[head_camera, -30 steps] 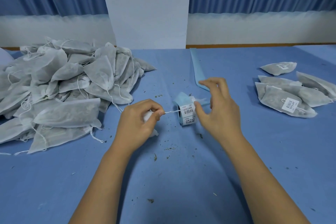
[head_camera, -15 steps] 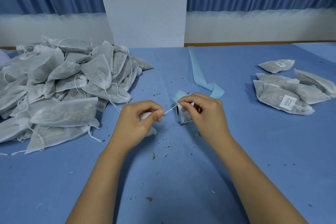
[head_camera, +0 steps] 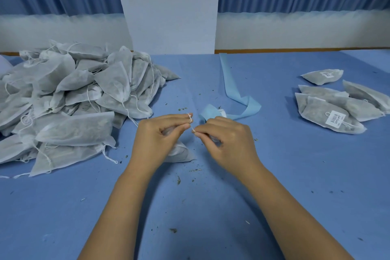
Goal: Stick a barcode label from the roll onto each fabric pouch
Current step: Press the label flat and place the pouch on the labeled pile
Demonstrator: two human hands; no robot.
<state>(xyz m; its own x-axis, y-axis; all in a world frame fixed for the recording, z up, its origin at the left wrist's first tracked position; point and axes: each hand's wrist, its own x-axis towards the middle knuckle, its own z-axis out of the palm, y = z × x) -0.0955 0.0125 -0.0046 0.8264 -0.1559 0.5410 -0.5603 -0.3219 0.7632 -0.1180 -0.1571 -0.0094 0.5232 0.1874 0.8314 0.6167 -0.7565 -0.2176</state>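
Note:
My left hand [head_camera: 156,135] grips a grey fabric pouch [head_camera: 181,154] against the blue table, and the pouch's white drawstring [head_camera: 190,119] loops over my forefinger. My right hand [head_camera: 228,139] sits close beside it, fingers curled, pinching the end of that drawstring between thumb and forefinger. Whether a label is also in those fingers is hidden. The label roll [head_camera: 209,113], with its pale blue backing, stands just behind my right hand and is partly covered by it.
A big heap of unlabelled pouches [head_camera: 69,99] fills the left of the table. Several pouches with barcode labels [head_camera: 333,116] lie at the right. A spent blue backing strip [head_camera: 232,84] trails from the roll toward the wall. Herb crumbs dot the cloth.
My right hand has come down from the label roll and closed in on the left hand, now pinching the drawstring. The string has gone from stretched out to looped over my left forefinger.

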